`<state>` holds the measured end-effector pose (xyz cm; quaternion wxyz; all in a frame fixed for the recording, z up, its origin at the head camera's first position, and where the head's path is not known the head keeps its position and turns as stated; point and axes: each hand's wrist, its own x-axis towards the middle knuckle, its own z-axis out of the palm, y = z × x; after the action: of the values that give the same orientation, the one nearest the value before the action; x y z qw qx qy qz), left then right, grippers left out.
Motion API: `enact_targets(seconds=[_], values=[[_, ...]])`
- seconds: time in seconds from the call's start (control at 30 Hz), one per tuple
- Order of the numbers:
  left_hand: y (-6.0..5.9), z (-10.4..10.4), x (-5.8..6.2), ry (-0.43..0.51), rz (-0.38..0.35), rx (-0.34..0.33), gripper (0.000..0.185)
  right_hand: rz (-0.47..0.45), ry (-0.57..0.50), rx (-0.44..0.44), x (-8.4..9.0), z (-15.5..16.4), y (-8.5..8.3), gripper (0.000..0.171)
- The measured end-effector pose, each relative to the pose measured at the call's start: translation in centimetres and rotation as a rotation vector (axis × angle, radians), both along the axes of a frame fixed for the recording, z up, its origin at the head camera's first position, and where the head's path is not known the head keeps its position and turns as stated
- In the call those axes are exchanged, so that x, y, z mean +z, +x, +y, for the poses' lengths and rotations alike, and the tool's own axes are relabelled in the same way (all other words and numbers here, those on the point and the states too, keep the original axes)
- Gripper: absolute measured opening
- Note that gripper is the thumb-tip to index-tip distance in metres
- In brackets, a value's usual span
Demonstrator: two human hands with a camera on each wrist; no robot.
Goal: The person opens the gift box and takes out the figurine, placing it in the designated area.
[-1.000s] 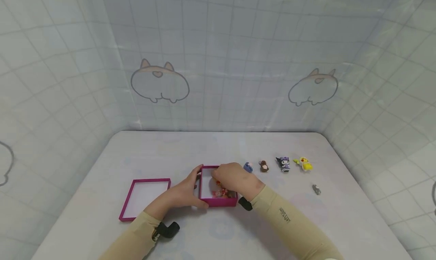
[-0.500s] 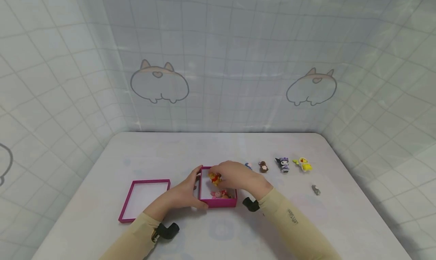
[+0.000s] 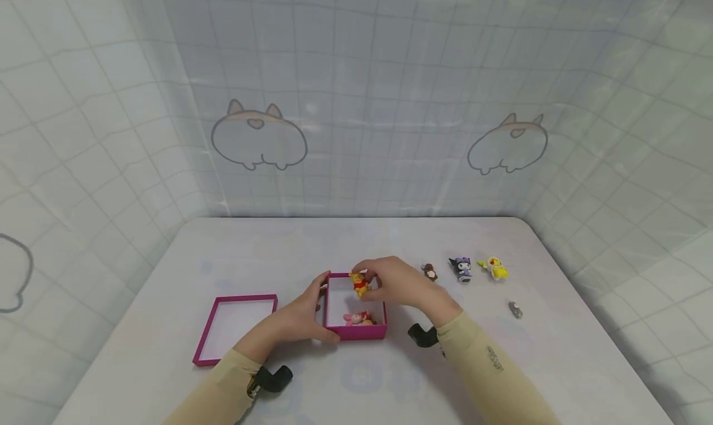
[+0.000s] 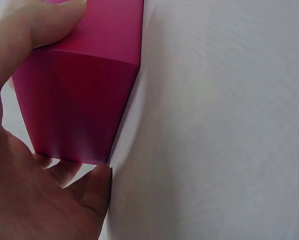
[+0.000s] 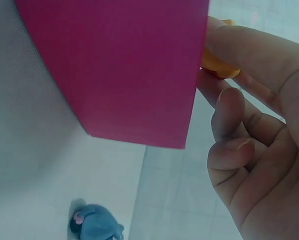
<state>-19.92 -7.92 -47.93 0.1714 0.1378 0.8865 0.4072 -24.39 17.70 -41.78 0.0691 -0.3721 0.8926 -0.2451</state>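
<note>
**K:** Yellow bear figure [image 3: 359, 284] status?

**M:** Pinched in right hand [image 3: 402, 284] fingertips, held over far half of magenta box [image 3: 356, 332]. Clear of the box floor. On the right wrist view only an orange-yellow sliver [image 5: 217, 65] shows past the box wall.

**K:** Left hand?

**M:** Left hand [image 3: 303, 310] grips the box's left near corner, thumb on the far side wall, fingers wrapped at the base [image 4: 97, 187].

**K:** Anything else in the box?

**M:** Pink figure [image 3: 356, 317] lying at the near wall. Lid [image 3: 234, 329] sits open side up, just left of the box.

**K:** Further out?

**M:** Blue figure [image 5: 97, 225] on the table just beyond the box, hidden from head view by the right hand. Then a row to the right: brown figure [image 3: 429, 271], purple figure [image 3: 461, 268], yellow figure [image 3: 494, 268]. Small grey piece [image 3: 515, 310] nearer, well apart.
</note>
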Motion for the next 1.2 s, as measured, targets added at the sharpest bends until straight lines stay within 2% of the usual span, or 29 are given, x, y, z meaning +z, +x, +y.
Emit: enact_targets(seconds=[0.27,0.6,0.8,1.2], values=[[-0.2,-0.1,0.1,0.011,-0.01,-0.006,0.139,-0.026,-0.019,-0.092,0.3,1.9,0.3,0.052],[-0.3,-0.1,-0.1,0.032,0.004,-0.026,0.138,-0.017,-0.03,-0.143,0.2,5.7,0.7,0.048],[-0.3,-0.1,-0.1,0.02,0.01,-0.018,0.138,-0.057,-0.017,-0.218,0.2,7.7,1.1,0.049],[-0.3,-0.1,0.4,0.029,0.008,-0.022,0.137,-0.047,-0.001,-0.269,-0.4,11.1,1.6,0.051]])
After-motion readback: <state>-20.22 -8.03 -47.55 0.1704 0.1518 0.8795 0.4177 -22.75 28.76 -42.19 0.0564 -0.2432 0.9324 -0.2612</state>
